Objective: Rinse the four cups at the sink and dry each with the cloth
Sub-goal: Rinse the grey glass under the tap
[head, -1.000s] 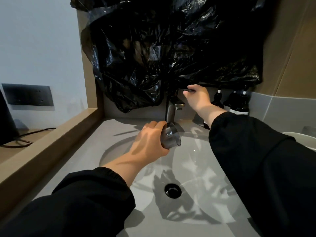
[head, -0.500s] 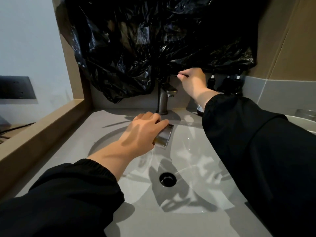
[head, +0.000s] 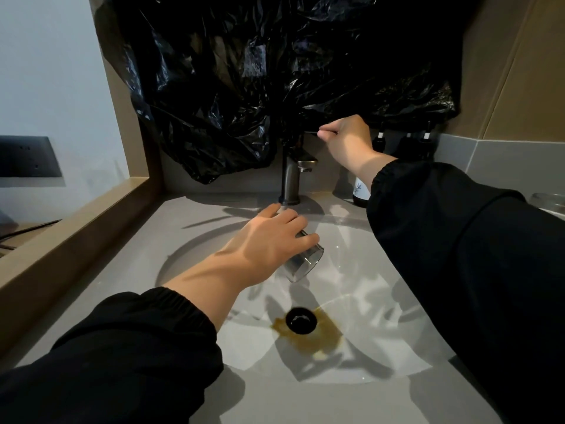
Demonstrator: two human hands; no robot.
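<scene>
Over the white oval sink basin (head: 382,301), head view: the left hand (head: 269,240) grips a smoke-tinted glass cup (head: 302,264), tilted mouth-downward; brown liquid (head: 318,338) pools round the black drain (head: 301,320). The right hand (head: 345,139) pinches the thin lever (head: 310,132) atop the dark metal faucet (head: 290,175); no stream shows at the spout. Judged stage: this cup emptied, rinsing barely begun. Another clear glass (head: 547,200) stands at the far right edge; no cloth is visible, so drying appears wholly outstanding.

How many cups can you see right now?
2. One cup is tilted in the left hand above the sink; what looks like a second glass sits at the far right edge, mostly cropped. Others may be out of view.
</scene>
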